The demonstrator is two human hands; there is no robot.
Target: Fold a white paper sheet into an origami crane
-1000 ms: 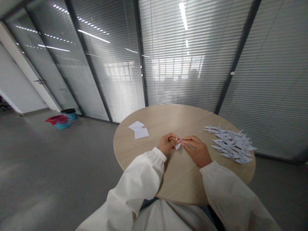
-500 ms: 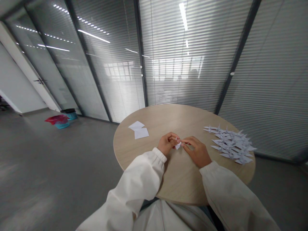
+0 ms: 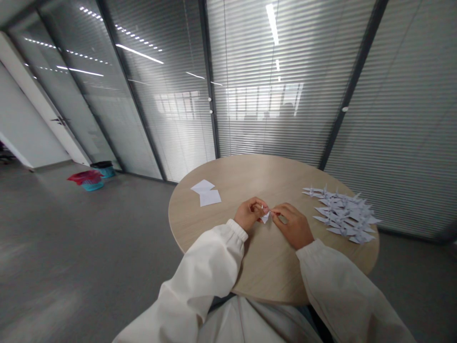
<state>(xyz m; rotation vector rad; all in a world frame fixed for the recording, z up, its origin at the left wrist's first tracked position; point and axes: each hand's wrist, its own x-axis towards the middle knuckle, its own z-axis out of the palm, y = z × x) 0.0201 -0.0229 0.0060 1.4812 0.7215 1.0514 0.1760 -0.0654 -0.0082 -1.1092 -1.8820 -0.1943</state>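
A small folded white paper crane [image 3: 265, 218] is between my hands, above the middle of the round table [image 3: 257, 171]. My left hand [image 3: 251, 213] is closed on its body, with fingers curled and covering much of it. The thumb and forefinger of my right hand [image 3: 292, 224] pinch a thin pointed tip at its right side. Several finished paper cranes [image 3: 344, 214] lie crowded together to the right of my right hand. Beyond my left hand are two white paper sheets [image 3: 210, 197], one partly overlapping the other.
Glass partitions with blinds [image 3: 271, 133] stand right behind the table. On the floor at the left are a blue bin with a red liner [image 3: 87, 180] and another with a black liner [image 3: 104, 168]. A door [image 3: 60, 119] is at the far left.
The fingers of my right hand have shifted slightly and now pinch the crane's tip more tightly. My left hand has barely moved. The sheets and the other cranes lie as before.
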